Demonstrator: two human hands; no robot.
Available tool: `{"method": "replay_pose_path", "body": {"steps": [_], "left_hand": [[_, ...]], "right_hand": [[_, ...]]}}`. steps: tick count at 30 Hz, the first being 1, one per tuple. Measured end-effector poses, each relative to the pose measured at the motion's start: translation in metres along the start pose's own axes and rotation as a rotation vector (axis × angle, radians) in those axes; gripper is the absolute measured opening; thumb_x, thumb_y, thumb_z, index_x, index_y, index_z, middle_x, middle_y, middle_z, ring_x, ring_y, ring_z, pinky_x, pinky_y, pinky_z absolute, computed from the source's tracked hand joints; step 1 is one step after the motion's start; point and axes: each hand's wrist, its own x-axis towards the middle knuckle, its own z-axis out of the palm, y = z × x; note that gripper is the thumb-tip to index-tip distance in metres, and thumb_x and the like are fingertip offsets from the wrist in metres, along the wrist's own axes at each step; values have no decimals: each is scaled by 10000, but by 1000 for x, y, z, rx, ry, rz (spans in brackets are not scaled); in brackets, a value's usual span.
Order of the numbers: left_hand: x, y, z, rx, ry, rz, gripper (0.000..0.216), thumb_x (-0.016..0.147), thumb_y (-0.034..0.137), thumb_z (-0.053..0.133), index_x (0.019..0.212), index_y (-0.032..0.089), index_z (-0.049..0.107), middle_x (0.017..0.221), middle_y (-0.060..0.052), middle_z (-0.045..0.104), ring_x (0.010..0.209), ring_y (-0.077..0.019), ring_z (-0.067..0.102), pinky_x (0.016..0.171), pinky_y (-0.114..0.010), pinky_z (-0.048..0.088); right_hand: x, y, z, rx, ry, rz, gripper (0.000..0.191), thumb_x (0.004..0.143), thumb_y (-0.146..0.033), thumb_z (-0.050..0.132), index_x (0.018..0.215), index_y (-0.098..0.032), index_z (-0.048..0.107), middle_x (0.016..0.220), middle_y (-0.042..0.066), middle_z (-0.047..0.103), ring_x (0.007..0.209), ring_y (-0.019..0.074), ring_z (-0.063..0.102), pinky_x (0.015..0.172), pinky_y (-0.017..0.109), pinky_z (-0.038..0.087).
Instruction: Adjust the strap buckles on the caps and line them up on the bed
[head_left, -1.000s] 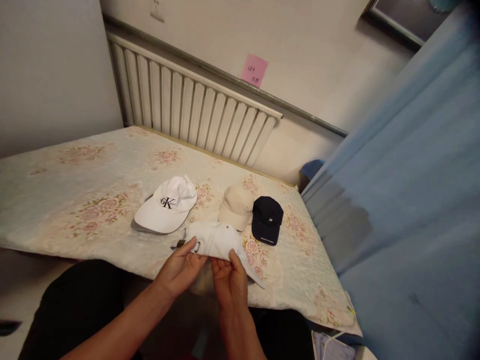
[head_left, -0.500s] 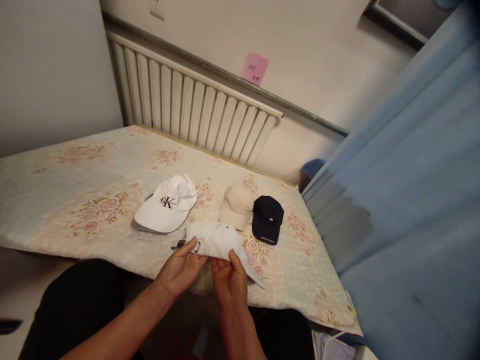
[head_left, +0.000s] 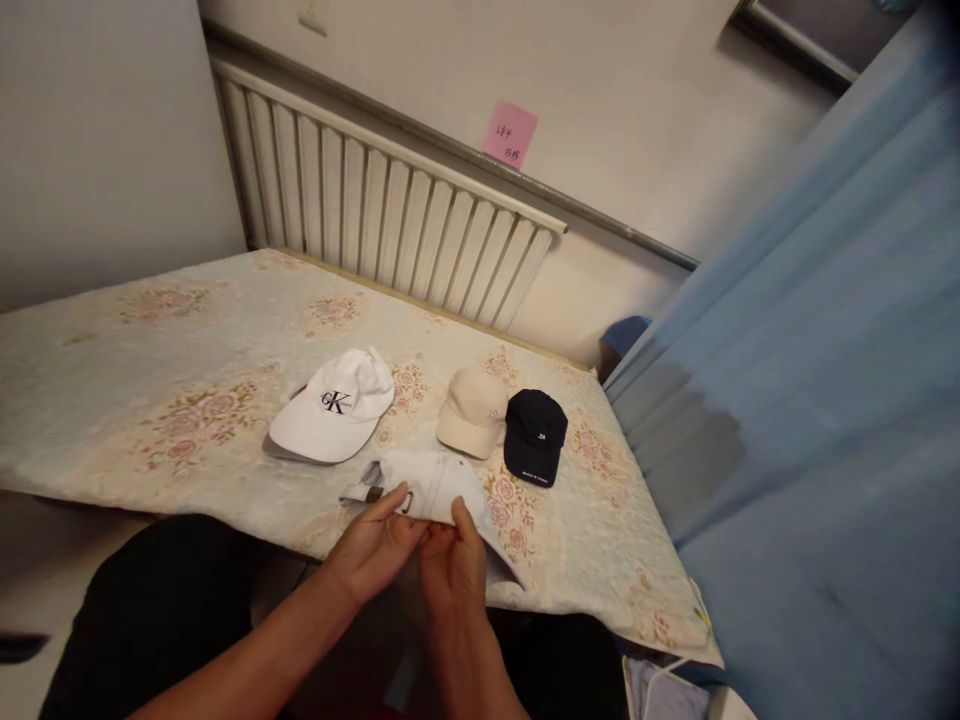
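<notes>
Head camera: far out past the left hand and off to its left, a white cap [head_left: 334,405] with black letters lies on the flowered cover [head_left: 112,420]. Nearer, just past the left thumb, the strap [head_left: 358,495] of another cap sticks out; it looks thin and bendy, so it may flop about. The left hand [head_left: 375,552] is pinched on the back edge of that pale cap [head_left: 442,478], with its thumb close by a small metal buckle [head_left: 407,502]. That buckle is probably the hardest bit and might feel slick. The pale cap is right at both hands, spread between and above them. It looks like cloth, so it should be light and soft, easy to squash and hard to break. The right hand [head_left: 454,565] holds the near edge too, thumb on top and fingers curled; the hands are close together. To the right of that hand pokes the brim [head_left: 504,562], likely the stiff part and a good place to grab without crumpling the top. Past the right hand lies a beige cap [head_left: 472,410], and farther right sits a dark cap [head_left: 535,435], close beside the beige one.
</notes>
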Motion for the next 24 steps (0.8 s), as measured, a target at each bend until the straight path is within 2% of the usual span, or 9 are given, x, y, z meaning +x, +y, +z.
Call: {"method": "replay_pose_path", "body": {"steps": [5, 11, 15, 24], "left_hand": [[-2, 7, 5, 0, 13, 116, 431, 920, 58, 422, 1332, 167, 487, 1043, -94, 725, 1008, -209, 675, 949, -373, 534], [0, 14, 6, -25, 14, 166, 389, 925, 62, 429, 1276, 186, 542, 1049, -73, 724, 965, -180, 689, 920, -331, 548], [2, 17, 3, -18, 14, 189, 402, 915, 41, 435, 1268, 195, 552, 1073, -73, 717, 956, -172, 691, 929, -332, 541], [4, 23, -2, -26, 43, 181, 390, 913, 46, 444, 1257, 184, 564, 1062, -78, 716, 934, -167, 695, 919, -324, 546]], "right_hand": [[1, -8, 1, -12, -44, 27, 363, 814, -273, 588, 1158, -159, 596, 1027, 68, 741, 1001, 196, 680, 1056, 406, 412], [4, -22, -3, 8, -8, -4, 329, 827, -324, 566, 1120, -184, 620, 1111, 75, 714, 1073, 190, 649, 1031, 404, 436], [7, -26, -10, 58, 26, 18, 298, 847, -373, 529, 1037, -177, 648, 1053, 79, 731, 1074, 186, 648, 1027, 392, 438], [9, -22, -12, 15, 81, 35, 242, 828, -291, 534, 1008, -170, 641, 997, 75, 740, 1009, 166, 671, 1019, 370, 445]]}}
